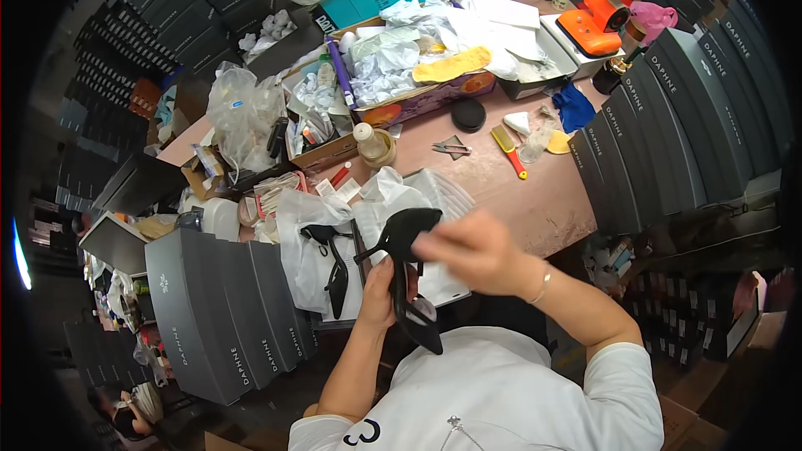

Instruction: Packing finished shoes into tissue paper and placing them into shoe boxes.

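A black high-heeled shoe (408, 231) is in my left hand (378, 294), whose fingers wrap around its middle. Its pointed toe hangs down toward my shirt, and the heel end is up. Close against the shoe's raised heel end is my right hand (483, 250), smeared by motion; whether its fingers grip anything does not show. To the left, a second black shoe (337, 284) lies on white tissue paper (294, 263) in an open box. More crumpled tissue is spread just beyond the shoe in hand.
Stacks of dark grey shoe boxes stand at left (196, 317) and right (668, 108). On the pink table (493, 188) lie a yellow-and-red brush (510, 150), pliers (451, 148) and a round black tin (469, 115). Behind are a dispenser bottle (368, 144) and a paper-filled carton (455, 90).
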A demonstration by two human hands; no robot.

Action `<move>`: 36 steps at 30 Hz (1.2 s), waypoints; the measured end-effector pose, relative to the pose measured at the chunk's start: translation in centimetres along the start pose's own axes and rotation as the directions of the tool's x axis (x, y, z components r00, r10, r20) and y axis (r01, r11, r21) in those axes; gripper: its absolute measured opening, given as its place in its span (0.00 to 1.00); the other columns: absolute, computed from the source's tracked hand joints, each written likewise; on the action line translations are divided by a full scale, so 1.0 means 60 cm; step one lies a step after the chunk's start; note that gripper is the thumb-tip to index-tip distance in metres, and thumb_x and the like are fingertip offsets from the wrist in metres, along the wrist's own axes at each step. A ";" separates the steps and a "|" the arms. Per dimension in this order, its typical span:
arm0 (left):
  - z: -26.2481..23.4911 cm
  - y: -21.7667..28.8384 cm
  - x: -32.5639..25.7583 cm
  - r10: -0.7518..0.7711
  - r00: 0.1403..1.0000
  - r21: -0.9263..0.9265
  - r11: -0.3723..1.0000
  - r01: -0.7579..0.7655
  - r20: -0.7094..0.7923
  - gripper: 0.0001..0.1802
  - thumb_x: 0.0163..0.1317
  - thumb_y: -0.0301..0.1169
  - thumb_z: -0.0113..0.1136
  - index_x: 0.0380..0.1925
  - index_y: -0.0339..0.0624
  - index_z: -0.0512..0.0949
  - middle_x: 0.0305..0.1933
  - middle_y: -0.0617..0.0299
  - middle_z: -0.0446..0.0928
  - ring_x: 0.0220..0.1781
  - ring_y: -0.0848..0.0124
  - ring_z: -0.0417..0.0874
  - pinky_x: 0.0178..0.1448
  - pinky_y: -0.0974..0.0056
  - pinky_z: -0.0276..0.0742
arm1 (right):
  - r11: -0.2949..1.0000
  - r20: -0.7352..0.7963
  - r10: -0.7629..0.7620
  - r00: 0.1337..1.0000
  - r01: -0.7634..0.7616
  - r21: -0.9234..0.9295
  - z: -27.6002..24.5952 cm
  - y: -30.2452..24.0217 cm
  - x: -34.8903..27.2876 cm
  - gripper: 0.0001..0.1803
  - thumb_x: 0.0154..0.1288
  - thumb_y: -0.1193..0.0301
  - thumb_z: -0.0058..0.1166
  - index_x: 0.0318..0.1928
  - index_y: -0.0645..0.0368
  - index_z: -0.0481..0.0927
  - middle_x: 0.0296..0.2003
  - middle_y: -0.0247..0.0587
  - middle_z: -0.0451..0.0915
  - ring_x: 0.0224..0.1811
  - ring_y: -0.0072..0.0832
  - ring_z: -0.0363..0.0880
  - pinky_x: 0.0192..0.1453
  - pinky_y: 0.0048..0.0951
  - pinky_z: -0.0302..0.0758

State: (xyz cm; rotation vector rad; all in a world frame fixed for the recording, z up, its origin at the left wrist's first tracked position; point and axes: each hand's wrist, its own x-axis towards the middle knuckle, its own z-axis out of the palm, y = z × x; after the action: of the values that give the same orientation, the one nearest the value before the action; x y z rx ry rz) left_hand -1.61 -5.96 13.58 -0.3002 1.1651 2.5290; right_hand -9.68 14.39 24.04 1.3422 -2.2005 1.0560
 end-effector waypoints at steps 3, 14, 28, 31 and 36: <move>0.010 0.002 -0.004 0.077 0.997 0.127 0.989 -0.074 -0.021 0.25 0.70 0.51 0.45 0.43 0.36 0.72 0.23 0.61 0.73 0.17 0.76 0.70 0.20 0.73 0.65 | 0.936 0.015 0.198 0.980 -0.185 -0.299 0.031 0.099 -0.068 0.20 0.49 0.78 0.58 0.47 0.56 0.81 0.31 0.39 0.77 0.29 0.33 0.77 0.32 0.34 0.73; -0.027 0.012 -0.027 0.056 0.998 0.188 0.981 -0.049 -0.033 0.20 0.68 0.46 0.53 0.40 0.38 0.73 0.26 0.61 0.76 0.23 0.77 0.75 0.29 0.74 0.71 | 0.977 -0.083 0.197 0.977 -0.202 -0.064 0.023 0.035 -0.032 0.21 0.49 0.76 0.57 0.48 0.53 0.79 0.32 0.35 0.75 0.34 0.30 0.75 0.37 0.31 0.70; -0.031 0.062 -0.050 0.209 0.978 0.578 0.795 -0.185 0.027 0.17 0.60 0.35 0.64 0.45 0.36 0.76 0.39 0.67 0.79 0.39 0.77 0.79 0.42 0.70 0.74 | 0.993 0.123 0.118 0.985 -0.119 0.005 0.019 0.066 -0.029 0.24 0.46 0.79 0.60 0.49 0.54 0.80 0.37 0.42 0.77 0.34 0.37 0.77 0.37 0.34 0.75; -0.026 0.094 -0.039 0.190 0.968 0.895 0.383 -0.227 0.164 0.17 0.51 0.27 0.63 0.42 0.35 0.76 0.31 0.58 0.79 0.31 0.67 0.80 0.36 0.66 0.74 | 0.967 0.020 0.253 0.967 -0.253 0.027 -0.011 0.075 -0.024 0.26 0.46 0.81 0.58 0.51 0.54 0.79 0.38 0.44 0.77 0.37 0.37 0.78 0.39 0.34 0.76; -0.020 0.097 -0.046 0.246 0.925 0.908 0.236 -0.347 0.289 0.18 0.43 0.22 0.61 0.39 0.35 0.76 0.28 0.52 0.77 0.29 0.57 0.80 0.34 0.63 0.74 | 0.968 0.149 0.250 0.957 -0.247 -0.036 0.022 0.108 -0.051 0.21 0.52 0.78 0.55 0.49 0.52 0.80 0.39 0.42 0.76 0.37 0.39 0.78 0.40 0.37 0.76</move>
State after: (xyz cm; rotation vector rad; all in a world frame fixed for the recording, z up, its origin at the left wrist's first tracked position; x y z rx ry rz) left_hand -1.27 -11.01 17.75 0.4042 2.6223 1.5080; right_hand -13.71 17.03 18.59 1.1962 -2.5392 1.0461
